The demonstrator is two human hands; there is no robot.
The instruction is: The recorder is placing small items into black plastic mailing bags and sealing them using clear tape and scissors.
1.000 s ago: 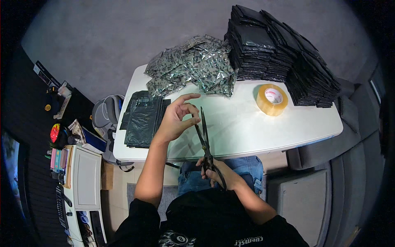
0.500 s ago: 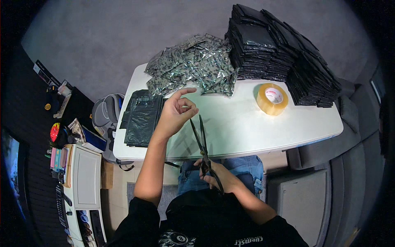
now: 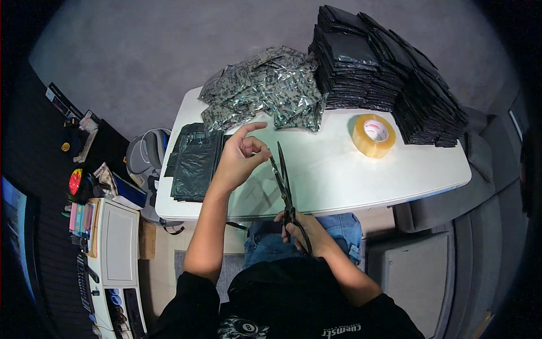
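My right hand (image 3: pixel 302 233) is wrapped round the handles of a pair of black scissors (image 3: pixel 287 192). The blades are parted and point away from me, over the near edge of the white table (image 3: pixel 333 181). My left hand (image 3: pixel 245 150) hovers above the table with its thumb pressed to a finger and the forefinger stretched out. Anything in that pinch is too small to make out. One blade tip comes right by the left thumb; whether they touch I cannot tell. Near my left forearm lies a flat stack of black plastic bags (image 3: pixel 195 164).
Camouflage-patterned packets in clear plastic (image 3: pixel 265 87) are heaped at the table's far side. Tall stacks of black plastic-wrapped packages (image 3: pixel 361 62) fill the far right corner. A roll of clear yellowish tape (image 3: pixel 370 148) lies before them. A grey sofa (image 3: pixel 480 181) stands to the right.
The scissors and my right hand have moved forward and slightly right, bringing a blade up to the left fingertips. My left hand has barely moved.
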